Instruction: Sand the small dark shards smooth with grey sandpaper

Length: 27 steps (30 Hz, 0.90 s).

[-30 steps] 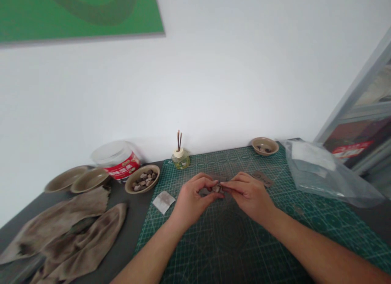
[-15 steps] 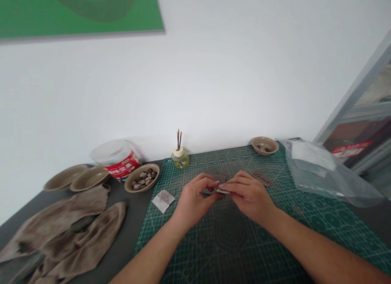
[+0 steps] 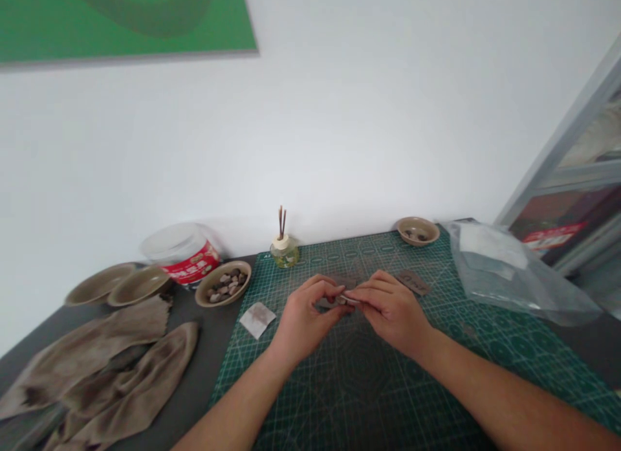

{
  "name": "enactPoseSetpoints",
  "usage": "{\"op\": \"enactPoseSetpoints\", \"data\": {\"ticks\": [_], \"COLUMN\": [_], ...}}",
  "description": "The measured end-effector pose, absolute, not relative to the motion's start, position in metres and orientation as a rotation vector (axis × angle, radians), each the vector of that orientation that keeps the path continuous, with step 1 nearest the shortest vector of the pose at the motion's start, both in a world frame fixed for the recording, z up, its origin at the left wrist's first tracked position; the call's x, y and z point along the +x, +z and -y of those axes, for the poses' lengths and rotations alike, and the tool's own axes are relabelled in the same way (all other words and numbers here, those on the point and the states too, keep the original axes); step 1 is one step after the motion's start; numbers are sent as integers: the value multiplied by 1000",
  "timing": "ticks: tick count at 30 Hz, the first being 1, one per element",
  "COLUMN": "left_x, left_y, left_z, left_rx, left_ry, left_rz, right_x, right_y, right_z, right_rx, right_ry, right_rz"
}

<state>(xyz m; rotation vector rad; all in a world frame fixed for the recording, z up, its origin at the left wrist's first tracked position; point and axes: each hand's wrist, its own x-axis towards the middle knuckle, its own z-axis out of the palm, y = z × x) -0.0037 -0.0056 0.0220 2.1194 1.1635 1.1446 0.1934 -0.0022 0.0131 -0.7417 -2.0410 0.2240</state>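
My left hand [image 3: 310, 318] and my right hand [image 3: 392, 312] meet above a green cutting mat [image 3: 359, 386], their fingertips pinched together on a small pale piece [image 3: 348, 299]. A dark grey-brown flat piece [image 3: 332, 303] shows beside it under my left fingers, and another [image 3: 345, 283] lies just behind them. Past my right hand rests a brown flat scrap [image 3: 413, 282]. Near my left hand is a stained white paper square [image 3: 257, 319]. My fingers hide most of what they hold.
A tan bowl of stones [image 3: 242, 277] and a smaller bowl [image 3: 429, 239] stand by the mat. Further left are a lidded tub [image 3: 187, 260], two dishes [image 3: 99, 284] [image 3: 138, 286] and brown cloths [image 3: 121, 367]. A plastic bag [image 3: 514, 276] lies right.
My fingertips have closed further over the pale piece, so less of it shows. The whole view has shifted slightly left.
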Motion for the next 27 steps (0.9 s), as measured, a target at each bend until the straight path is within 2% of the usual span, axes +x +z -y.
{"op": "enactPoseSetpoints", "data": {"ticks": [9, 27], "left_x": [-7, -8], "left_y": [25, 19], "left_z": [5, 1], "left_rx": [2129, 2048], "left_ry": [1139, 1082], "left_rz": [-1100, -1027], "right_x": [194, 198], "right_y": [14, 17], "right_z": [2, 0], "right_rx": [-734, -715], "right_ry": [197, 350], "right_rz": [2062, 2111]}}
